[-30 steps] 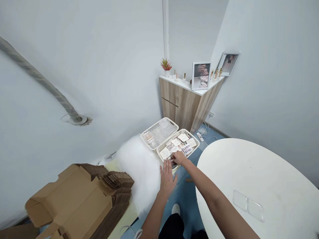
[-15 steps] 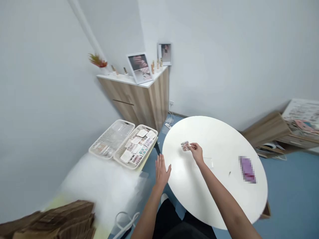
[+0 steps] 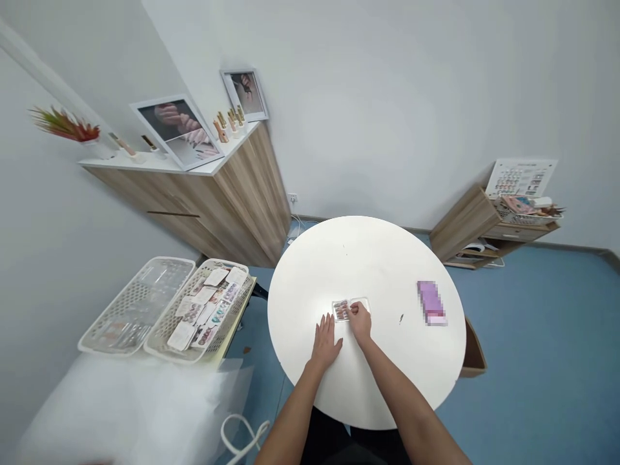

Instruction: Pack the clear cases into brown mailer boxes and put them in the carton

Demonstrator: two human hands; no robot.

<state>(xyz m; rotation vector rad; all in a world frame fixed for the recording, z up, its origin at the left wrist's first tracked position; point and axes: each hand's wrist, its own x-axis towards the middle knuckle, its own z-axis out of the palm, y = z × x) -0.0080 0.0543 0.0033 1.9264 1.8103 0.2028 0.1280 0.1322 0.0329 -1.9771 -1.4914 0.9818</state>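
Note:
A small set of press-on nails point(image 3: 341, 311) lies in one half of an open clear plastic case point(image 3: 367, 301) on the white round table point(image 3: 310, 265). My right hand point(image 3: 361, 325) reaches over the case, thumb and fingers pinched at the right edge of the nail set. Its fingertips partly hide the middle of the case. Just left of and below the nails, my left hand point(image 3: 326, 343) rests on the tabletop with its fingers stretched out, holding nothing.
A purple pixelated item point(image 3: 431, 302) and a small dark speck point(image 3: 401, 318) are on the table's right side. At left, one white basket point(image 3: 159, 323) holds nail packs, beside another basket point(image 3: 130, 310) of clear cases. A wooden cabinet point(image 3: 242, 200) stands behind.
My right hand has brought the nail set to the clear case. My left hand has moved from beyond the table's edge onto its surface. The view has turned right.

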